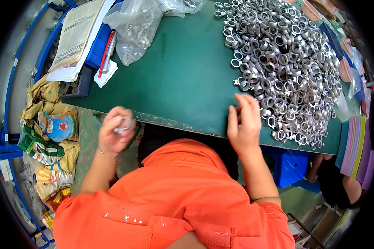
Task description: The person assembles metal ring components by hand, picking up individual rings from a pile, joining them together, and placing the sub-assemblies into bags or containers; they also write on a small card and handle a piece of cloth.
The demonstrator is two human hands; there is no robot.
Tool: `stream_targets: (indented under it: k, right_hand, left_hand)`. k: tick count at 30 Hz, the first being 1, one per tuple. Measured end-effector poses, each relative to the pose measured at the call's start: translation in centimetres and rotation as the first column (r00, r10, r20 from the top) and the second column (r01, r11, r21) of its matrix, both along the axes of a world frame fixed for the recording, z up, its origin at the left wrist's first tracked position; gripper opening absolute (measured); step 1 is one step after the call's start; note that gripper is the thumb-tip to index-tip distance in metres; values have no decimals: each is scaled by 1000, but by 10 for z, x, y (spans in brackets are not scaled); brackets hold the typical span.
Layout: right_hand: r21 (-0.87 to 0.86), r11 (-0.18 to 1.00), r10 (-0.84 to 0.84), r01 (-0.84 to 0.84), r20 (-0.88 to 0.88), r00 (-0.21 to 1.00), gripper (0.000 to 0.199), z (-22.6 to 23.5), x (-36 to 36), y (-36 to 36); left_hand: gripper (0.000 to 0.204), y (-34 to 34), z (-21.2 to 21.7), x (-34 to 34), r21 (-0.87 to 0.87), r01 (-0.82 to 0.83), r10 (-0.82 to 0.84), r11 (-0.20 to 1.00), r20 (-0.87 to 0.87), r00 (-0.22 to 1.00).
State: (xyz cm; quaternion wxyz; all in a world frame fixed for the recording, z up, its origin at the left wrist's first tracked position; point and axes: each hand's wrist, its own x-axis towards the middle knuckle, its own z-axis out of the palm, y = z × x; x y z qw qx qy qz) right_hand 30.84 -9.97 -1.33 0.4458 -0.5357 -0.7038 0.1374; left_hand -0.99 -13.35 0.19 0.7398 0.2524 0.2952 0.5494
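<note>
My left hand (pixel 115 132) is closed on a small silvery metal ring (pixel 123 125), held out past the front edge of the green table (pixel 187 74). The ring looks slightly blurred, so its details do not show. My right hand (pixel 245 124) is over the table's front edge, beside the left side of a big pile of metal rings (pixel 282 58). Its thumb and fingers are bent a little and stand apart, with nothing seen between them. Many rings in the pile carry a small lug on the side.
Clear plastic bags (pixel 139 31) with rings inside lie at the far left. Near them are printed papers (pixel 75 37), a blue bin (pixel 99 50), a red pencil (pixel 106 54) and a silver pen-like tool. Packaging sacks (pixel 54 153) fill the left floor. A blue stool (pixel 289 166) and another person (pixel 340 184) are at right.
</note>
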Motion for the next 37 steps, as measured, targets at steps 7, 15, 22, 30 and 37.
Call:
stream_targets:
  k: [7,15,22,30,37]
  right_hand:
    - [-33,999,-28,40,306,952,29,5,-5,13]
    - [34,999,6,-16,272,962,30,-3,-10,11]
    - [37,999,20,-39,413,911,37,-5,-12,15]
    - [73,986,115,-150,350,930,24,3,-13,11]
    - [88,976,162,-200,326,931,31,-8,-6,12]
  left_hand:
    - [12,-40,-85,-118,-345,-372,276,862,-297,914]
    - [39,-41,-117,-101,-447,-512,-9,733,-760,650]
    - [17,24,45,-6,-200,662,-386,722,-911,146]
    - [14,136,18,172,621,685,562,381,-744,361]
    - [16,152,-12,195,448,815,650,368,-751,119]
